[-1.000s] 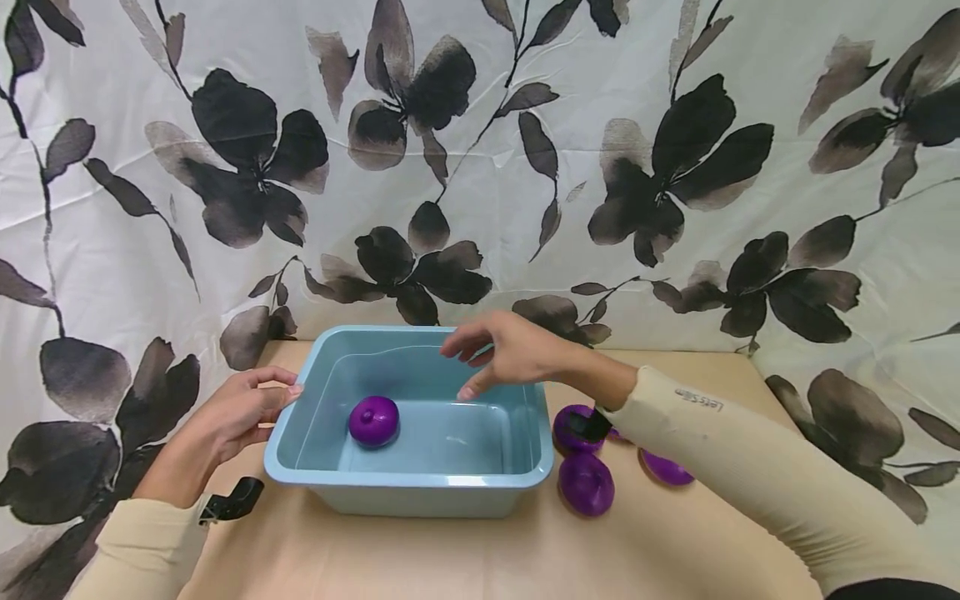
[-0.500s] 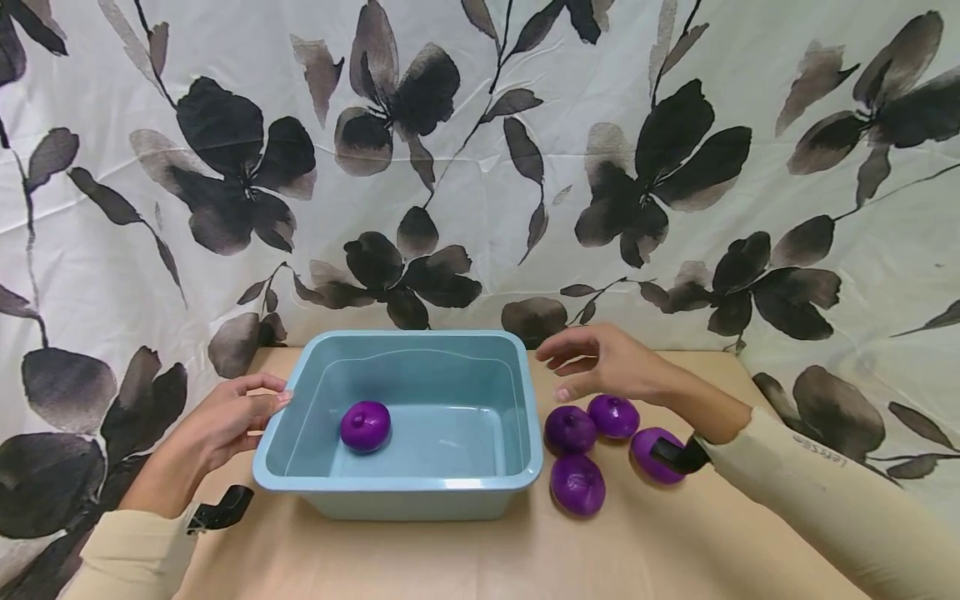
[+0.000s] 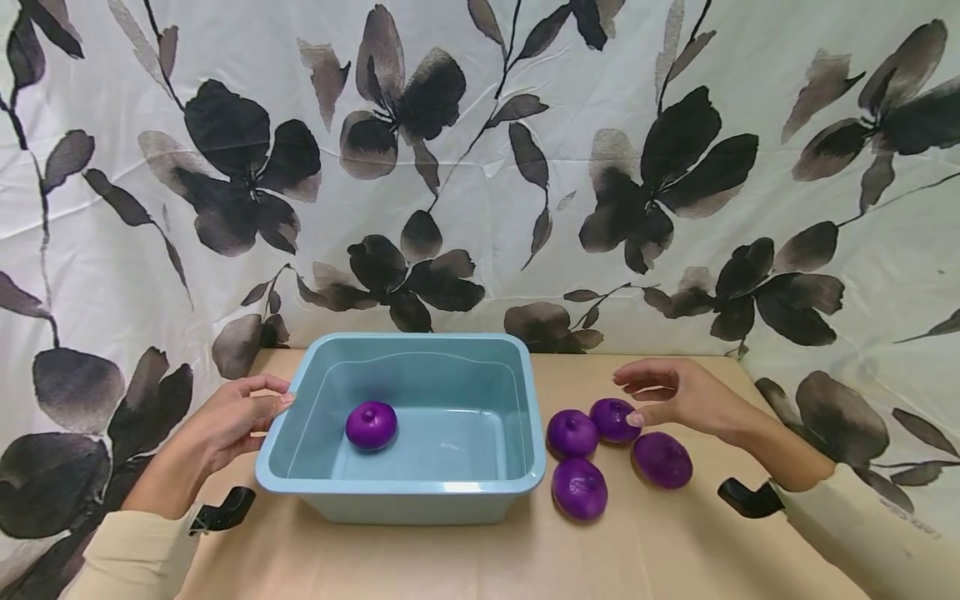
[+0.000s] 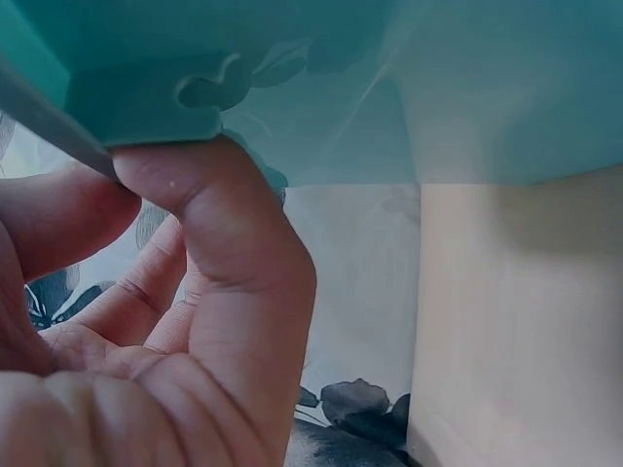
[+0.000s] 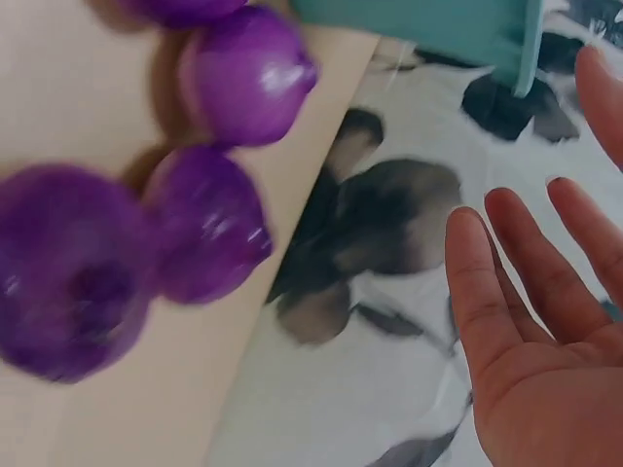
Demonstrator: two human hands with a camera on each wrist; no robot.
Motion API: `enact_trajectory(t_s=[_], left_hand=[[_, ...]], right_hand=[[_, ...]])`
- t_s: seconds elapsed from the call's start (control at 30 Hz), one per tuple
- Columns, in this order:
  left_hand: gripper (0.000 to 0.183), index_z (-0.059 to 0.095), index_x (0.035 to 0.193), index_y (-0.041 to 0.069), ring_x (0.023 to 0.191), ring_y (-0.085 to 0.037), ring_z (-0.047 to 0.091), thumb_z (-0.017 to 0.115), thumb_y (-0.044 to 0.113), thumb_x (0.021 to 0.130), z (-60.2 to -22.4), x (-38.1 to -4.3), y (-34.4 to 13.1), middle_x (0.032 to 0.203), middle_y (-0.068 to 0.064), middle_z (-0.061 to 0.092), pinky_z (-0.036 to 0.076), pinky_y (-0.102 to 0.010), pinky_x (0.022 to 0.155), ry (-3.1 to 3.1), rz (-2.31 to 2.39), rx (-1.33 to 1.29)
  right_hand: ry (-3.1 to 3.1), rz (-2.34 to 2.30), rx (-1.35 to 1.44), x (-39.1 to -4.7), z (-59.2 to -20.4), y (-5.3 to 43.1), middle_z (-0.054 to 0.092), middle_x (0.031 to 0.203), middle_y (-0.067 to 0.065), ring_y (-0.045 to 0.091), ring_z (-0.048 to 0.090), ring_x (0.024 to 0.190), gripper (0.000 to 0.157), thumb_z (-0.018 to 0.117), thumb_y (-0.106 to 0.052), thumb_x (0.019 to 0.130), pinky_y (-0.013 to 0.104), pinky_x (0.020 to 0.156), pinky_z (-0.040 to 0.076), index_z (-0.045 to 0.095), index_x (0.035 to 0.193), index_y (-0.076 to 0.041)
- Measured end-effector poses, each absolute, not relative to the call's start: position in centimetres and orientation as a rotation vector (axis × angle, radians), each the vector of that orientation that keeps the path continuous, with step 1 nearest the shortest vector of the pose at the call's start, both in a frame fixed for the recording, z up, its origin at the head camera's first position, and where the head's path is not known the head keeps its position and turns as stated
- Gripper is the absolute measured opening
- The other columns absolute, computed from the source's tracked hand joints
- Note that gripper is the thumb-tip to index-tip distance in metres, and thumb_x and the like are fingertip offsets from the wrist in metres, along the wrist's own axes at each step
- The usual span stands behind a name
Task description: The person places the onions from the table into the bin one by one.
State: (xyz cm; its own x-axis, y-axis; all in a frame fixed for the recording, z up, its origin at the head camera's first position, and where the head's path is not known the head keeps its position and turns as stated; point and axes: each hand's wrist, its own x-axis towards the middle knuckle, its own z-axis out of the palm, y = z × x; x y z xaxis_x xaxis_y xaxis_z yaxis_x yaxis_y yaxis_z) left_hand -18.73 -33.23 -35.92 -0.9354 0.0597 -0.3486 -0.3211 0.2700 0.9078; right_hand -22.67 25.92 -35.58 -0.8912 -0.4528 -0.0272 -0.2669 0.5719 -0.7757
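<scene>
A light blue plastic tub (image 3: pixel 405 487) stands on the table with one purple onion (image 3: pixel 371 425) inside, left of its middle. My left hand (image 3: pixel 228 421) pinches the tub's left rim between thumb and forefinger; the left wrist view shows the fingertips (image 4: pixel 161 175) on the rim's underside. Several more purple onions lie right of the tub, among them a front one (image 3: pixel 580 489) and a right one (image 3: pixel 663 460). Over the back right of this group hovers my right hand (image 3: pixel 693 400), holding nothing, its thumb overlapping the rear onion (image 3: pixel 613 419). In the right wrist view its fingers (image 5: pixel 482 282) are spread, apart from the onions.
A pale tan table (image 3: pixel 420 558) carries everything. Right behind its back edge hangs a white cloth (image 3: pixel 525 208) with dark flowers. Each wrist wears a small black camera mount, the right one (image 3: pixel 750 497) near the right onion.
My right hand has moved from above the tub, past its right rim, to the onions on the right. The left hand has stayed on the tub's rim.
</scene>
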Motion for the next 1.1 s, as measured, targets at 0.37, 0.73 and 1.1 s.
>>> enact_trajectory(t_s=[0.37,0.73,1.1], left_hand=[[0.037,0.051,0.123,0.007,0.079,-0.014,0.07,0.066,0.025,0.094,-35.9,-19.1,-33.0,0.088,0.004,0.069,0.061,-0.037,0.074,2.238,1.701,-0.237],[0.034,0.051,0.121,0.008,0.078,-0.014,0.071,0.065,0.025,0.095,-36.1,-18.9,-33.2,0.087,0.005,0.07,0.061,-0.036,0.073,2.228,1.708,-0.215],[0.027,0.053,0.116,0.012,0.077,-0.012,0.07,0.065,0.024,0.095,-35.9,-18.7,-33.3,0.085,0.006,0.07,0.06,-0.035,0.071,2.21,1.725,-0.216]], right_hand=[[2.583,-1.307,-0.467,-21.2,-39.7,30.7,0.059,0.134,0.022,-0.001,0.063,0.111,0.062,0.08,-0.022,0.081,0.02,0.089,0.055,0.054,0.134,0.0],[2.684,-1.272,-0.299,-19.4,-44.6,32.9,0.06,0.134,0.022,0.016,0.064,0.116,0.069,0.084,-0.025,0.076,0.025,0.092,0.055,0.054,0.134,-0.002],[2.786,-1.182,-0.276,-18.6,-48.0,32.9,0.05,0.142,0.026,0.05,0.053,0.125,0.088,0.09,-0.029,0.068,0.049,0.097,0.051,0.047,0.14,-0.001]])
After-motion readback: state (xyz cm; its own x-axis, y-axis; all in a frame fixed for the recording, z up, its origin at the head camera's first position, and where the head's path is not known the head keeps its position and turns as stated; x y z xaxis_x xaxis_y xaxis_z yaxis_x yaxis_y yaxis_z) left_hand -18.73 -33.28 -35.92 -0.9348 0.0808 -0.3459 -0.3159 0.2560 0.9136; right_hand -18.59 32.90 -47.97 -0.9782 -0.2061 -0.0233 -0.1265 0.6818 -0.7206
